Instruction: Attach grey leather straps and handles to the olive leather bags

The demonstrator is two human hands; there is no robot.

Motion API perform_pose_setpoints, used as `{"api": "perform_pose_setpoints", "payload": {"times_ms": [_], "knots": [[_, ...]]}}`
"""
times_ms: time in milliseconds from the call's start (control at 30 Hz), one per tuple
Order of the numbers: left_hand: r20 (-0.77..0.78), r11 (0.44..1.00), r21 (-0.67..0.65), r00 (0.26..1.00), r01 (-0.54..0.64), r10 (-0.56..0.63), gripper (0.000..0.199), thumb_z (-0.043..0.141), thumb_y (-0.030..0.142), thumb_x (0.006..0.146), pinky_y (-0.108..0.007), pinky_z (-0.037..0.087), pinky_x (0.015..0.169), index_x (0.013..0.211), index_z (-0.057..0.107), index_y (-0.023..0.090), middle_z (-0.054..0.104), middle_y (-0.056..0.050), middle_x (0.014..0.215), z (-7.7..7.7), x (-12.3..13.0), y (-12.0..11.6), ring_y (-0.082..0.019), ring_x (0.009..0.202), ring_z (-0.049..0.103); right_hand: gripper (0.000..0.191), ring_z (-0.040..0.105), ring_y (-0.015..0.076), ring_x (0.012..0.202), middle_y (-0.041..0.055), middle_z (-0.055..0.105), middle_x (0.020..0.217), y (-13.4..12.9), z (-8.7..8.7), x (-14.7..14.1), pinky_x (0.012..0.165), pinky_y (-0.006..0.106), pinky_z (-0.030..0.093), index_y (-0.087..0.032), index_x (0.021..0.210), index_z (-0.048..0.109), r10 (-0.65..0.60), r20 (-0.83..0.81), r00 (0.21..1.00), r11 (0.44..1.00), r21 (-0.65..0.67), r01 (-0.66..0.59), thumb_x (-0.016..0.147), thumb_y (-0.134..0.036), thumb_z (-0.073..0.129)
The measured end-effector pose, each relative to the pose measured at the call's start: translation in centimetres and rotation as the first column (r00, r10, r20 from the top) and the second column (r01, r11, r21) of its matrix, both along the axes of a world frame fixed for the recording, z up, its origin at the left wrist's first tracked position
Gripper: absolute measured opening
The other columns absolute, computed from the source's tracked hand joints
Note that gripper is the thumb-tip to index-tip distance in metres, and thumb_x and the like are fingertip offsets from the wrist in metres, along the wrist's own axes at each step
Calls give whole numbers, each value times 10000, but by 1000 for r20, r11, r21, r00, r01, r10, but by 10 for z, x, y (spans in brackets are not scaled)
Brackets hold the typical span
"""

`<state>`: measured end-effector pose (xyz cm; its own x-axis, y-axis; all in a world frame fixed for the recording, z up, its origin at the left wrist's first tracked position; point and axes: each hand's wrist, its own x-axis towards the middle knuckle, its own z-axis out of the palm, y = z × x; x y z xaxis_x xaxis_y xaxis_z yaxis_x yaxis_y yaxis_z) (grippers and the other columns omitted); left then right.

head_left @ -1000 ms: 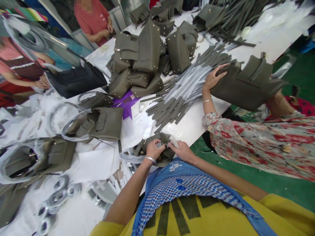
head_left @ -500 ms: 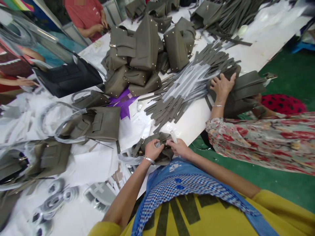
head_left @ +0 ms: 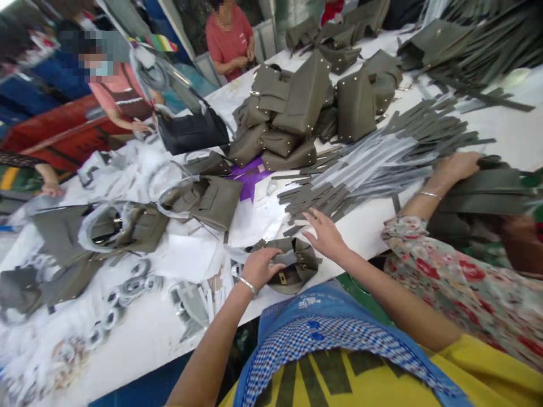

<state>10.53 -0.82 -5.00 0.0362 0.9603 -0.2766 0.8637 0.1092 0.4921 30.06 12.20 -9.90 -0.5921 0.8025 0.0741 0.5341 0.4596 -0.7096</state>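
Note:
An olive-grey handbag [head_left: 302, 270] with a gold clasp lies at the table's near edge, right in front of me. My left hand [head_left: 262, 268] grips its upper left part, thumb toward the bag's opening; a plastic-wrapped handle [head_left: 237, 254] sticks out beside that hand. Above the bag's right side, my right hand [head_left: 326, 235] is held with fingers spread and nothing in it. Just beyond its fingertips lies a heap of flat olive straps [head_left: 316, 200], some covered in pale plastic film.
More olive bags [head_left: 297, 107] are piled across the table, and others with wrapped handles [head_left: 220, 198] lie to the left. A black handbag [head_left: 193, 130] is farther back. At right, a co-worker's floral sleeve [head_left: 407, 243] is close to my right arm. Grey rolls [head_left: 131, 285] sit front left.
My right hand has left the bag and opened toward the straps; the white stick-like thing it held no longer shows. My left hand stays on the bag. The view has swung left.

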Motion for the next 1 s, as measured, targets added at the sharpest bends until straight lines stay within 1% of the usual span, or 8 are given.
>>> {"api": "perform_pose_setpoints", "payload": {"times_ms": [100,200,367,533,667,733,833,1000], "knots": [[-40,995,91,999,-30,34,332,603,340,803,-342,425,885,1116,585,233,657,-70,1091,11,16,-5,-240,1012,587,410,456,251,1209,97,513,1328,-22,19,-11,1039,423,312,-228,1267,503,354,-176,919,926,-74,-371,889,-383,462],[-47,992,125,999,-4,10,384,602,315,806,-340,419,906,1173,535,224,633,-70,1135,13,26,-10,-232,1042,568,341,577,216,1010,56,643,1124,-39,26,-12,900,352,417,-241,1163,565,441,-262,858,836,-227,-499,902,-416,433],[-254,996,90,966,-27,49,314,615,216,774,-363,426,886,1083,565,197,643,-70,1016,2,-3,-27,-239,982,563,448,567,172,627,-1,597,613,-37,16,-3,611,276,400,-194,708,594,255,-217,942,874,-365,-321,910,-504,342],[-451,966,230,867,-115,211,226,525,140,802,-373,426,879,1016,577,194,618,-60,931,18,-40,-27,-221,921,548,487,552,179,577,-8,541,508,-30,17,-4,597,284,385,-202,642,559,220,-171,960,895,-355,-268,909,-527,314],[-488,921,390,846,-9,215,250,456,179,864,-334,442,824,1094,552,193,608,-67,935,62,-24,-6,-214,919,535,415,599,228,916,62,675,953,-23,51,-15,798,323,418,-210,947,635,234,-261,936,939,-189,-288,911,-496,337],[-521,906,408,843,108,134,256,429,216,890,-325,445,800,1112,553,196,613,-63,894,85,-7,6,-208,884,545,395,576,224,1008,62,655,1073,-22,79,-20,860,320,406,-217,1033,624,327,-348,879,911,-131,-391,913,-481,355],[-505,884,417,862,211,32,299,449,240,887,-303,453,792,1172,531,203,633,-59,930,106,4,14,-192,882,571,408,598,172,709,22,662,723,-21,112,-24,672,268,428,-191,807,649,395,-371,841,864,-161,-477,892,-510,408],[-356,915,398,909,-62,216,312,527,196,832,-267,468,789,1141,560,231,660,-31,1061,105,-40,-14,-174,945,606,516,409,102,401,-27,460,429,-6,115,-4,427,239,301,-172,574,550,-9,-406,914,940,-315,-130,872,-567,405]]}}
